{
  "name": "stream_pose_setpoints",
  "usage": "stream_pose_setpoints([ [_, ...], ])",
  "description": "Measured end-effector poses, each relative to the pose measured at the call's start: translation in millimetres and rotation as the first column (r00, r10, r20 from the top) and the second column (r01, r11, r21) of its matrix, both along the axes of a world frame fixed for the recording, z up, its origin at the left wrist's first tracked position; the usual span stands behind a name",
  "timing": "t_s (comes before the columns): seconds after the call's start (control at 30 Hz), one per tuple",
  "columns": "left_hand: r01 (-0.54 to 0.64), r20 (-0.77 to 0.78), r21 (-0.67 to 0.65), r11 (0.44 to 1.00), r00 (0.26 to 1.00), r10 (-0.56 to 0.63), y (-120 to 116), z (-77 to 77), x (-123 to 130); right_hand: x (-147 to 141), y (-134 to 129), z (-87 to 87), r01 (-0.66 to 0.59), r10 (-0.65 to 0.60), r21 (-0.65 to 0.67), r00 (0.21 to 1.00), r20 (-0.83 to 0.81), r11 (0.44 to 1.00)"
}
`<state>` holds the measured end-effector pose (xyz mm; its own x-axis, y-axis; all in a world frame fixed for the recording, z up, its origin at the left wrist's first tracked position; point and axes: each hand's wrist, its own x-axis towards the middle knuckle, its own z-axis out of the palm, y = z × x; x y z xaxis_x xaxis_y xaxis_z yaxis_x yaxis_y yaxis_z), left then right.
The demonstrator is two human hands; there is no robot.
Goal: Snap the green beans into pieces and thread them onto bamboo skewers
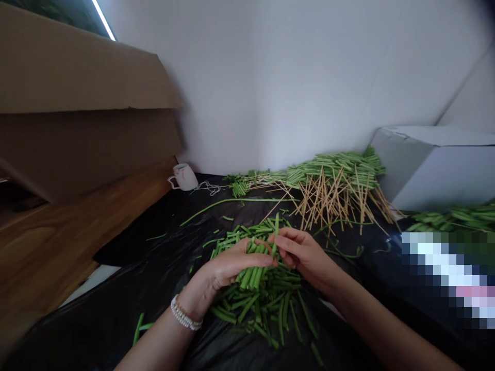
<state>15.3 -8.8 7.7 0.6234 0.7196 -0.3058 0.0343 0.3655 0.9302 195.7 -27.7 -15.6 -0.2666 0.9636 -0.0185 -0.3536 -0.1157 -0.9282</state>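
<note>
My left hand (245,260) is closed around a row of cut green stalk pieces (253,270), lined up side by side with their ends toward me. The thumb lies across the near side of the row. Close against it, my right hand (296,250) pinches one upright green stalk piece (276,232) between thumb and fingers, at the right end of the row. Below and around both hands spreads a loose pile of cut green stalk pieces (266,314) on black plastic sheeting (154,273). Whether a stick runs through the held row is hidden by my fingers.
Thin wooden skewers (328,198) bearing rows of green pieces (340,167) are heaped by the wall. A white mug (184,178) and tangled string (211,188) lie back left. A cardboard box (88,103) stands left, a white box (441,165) right. More green stalks (456,216) lie beside it.
</note>
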Motion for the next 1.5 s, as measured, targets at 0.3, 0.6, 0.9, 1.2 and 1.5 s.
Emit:
stream_pose_setpoints([
  [0.3, -0.028, -0.115, 0.151, 0.988, 0.992, 0.046, -4, 3.8, 0, 5, -2, 13.0, 0.126, -0.124, 0.068, 0.992, -0.038, 0.990],
  [0.6, -0.411, 0.116, 0.045, 0.910, 0.907, 0.404, 3, 0.8, 6, 8, 6, 2.5, 0.253, -0.258, 0.151, 0.966, 0.016, 0.956],
  [0.9, -0.404, 0.497, -0.323, 0.856, 0.697, 0.517, 16, 2.4, 1, -7, -4, 1.8, 0.137, -0.154, 0.158, 0.982, 0.106, 0.978],
  [1.2, -0.263, 0.243, -0.099, 0.960, 0.929, 0.280, 18, 2.7, -11, -2, -7, 8.6, 0.070, -0.150, 0.321, 0.961, 0.232, 0.944],
  [1.5, -0.095, -0.015, 0.162, 0.982, 0.995, 0.099, 2, 6.8, -10, 1, -12, 3.0, -0.127, -0.617, 0.848, 0.632, 0.469, 0.515],
])
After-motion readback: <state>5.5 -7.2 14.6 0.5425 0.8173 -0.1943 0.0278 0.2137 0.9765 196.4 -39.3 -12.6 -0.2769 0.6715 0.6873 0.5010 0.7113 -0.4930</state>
